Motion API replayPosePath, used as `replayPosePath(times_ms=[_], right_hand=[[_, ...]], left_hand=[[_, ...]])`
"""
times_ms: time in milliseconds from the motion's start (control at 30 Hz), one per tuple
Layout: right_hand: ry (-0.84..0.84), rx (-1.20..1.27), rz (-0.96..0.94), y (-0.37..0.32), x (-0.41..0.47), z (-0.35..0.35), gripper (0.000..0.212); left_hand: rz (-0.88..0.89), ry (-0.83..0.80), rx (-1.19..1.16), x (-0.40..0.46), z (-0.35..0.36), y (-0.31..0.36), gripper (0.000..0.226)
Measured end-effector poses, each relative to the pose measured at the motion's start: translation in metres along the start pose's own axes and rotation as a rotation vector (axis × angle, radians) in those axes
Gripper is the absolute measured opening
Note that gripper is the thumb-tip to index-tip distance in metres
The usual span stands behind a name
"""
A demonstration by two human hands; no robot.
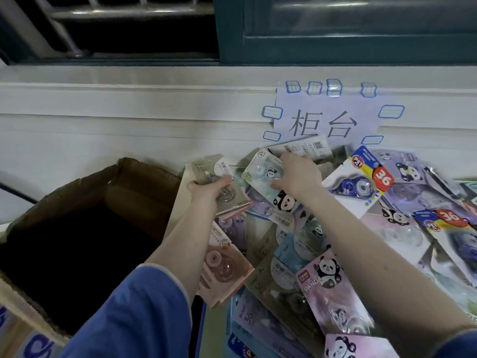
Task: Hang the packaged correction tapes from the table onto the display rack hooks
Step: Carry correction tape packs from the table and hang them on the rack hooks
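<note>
Left hand (206, 188) fingers curl round a beige pack (219, 184), held up at the table's left edge beside the cardboard box (77, 202). Right hand (296, 177) pinches a mint panda pack (263, 174) above the heap of correction tapes (335, 254) near the far edge, below the paper sign (325, 117).

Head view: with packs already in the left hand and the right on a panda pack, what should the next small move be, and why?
Probably lift the panda pack clear of the pile and add it to the stack that the left hand grips. The right hand already pinches it, raised at one end, and no display hooks show in this view, so gathering likely comes first.
</note>
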State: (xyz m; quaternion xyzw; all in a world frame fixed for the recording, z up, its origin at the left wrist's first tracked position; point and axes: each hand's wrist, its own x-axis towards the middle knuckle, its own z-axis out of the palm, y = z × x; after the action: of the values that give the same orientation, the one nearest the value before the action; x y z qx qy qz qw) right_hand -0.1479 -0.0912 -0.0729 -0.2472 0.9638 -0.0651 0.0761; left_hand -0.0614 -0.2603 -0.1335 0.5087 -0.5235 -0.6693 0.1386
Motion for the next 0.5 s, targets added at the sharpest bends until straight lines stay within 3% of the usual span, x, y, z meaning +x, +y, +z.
replayPosePath(times_ms=[133, 200, 367, 433, 500], right_hand=[[0.055, 0.197, 0.078, 0.006, -0.014, 0.006, 0.054], [0.084, 0.265, 0.110, 0.009, -0.018, 0.008, 0.050], [0.084, 0.377, 0.138, 0.016, -0.028, 0.002, 0.047], [0.031, 0.422, 0.112, 0.020, -0.034, -0.004, 0.051], [-0.036, 0.451, 0.056, 0.025, -0.041, -0.011, 0.054]], left_hand=[[-0.082, 0.015, -0.035, 0.068, -0.006, -0.036, 0.142], [-0.097, 0.022, -0.081, 0.062, -0.008, -0.035, 0.137], [0.034, -0.010, -0.201, -0.023, -0.005, 0.002, 0.109], [0.025, 0.025, -0.228, -0.029, -0.004, 0.007, 0.087], [-0.044, -0.043, -0.249, -0.026, -0.007, 0.010, 0.051]])
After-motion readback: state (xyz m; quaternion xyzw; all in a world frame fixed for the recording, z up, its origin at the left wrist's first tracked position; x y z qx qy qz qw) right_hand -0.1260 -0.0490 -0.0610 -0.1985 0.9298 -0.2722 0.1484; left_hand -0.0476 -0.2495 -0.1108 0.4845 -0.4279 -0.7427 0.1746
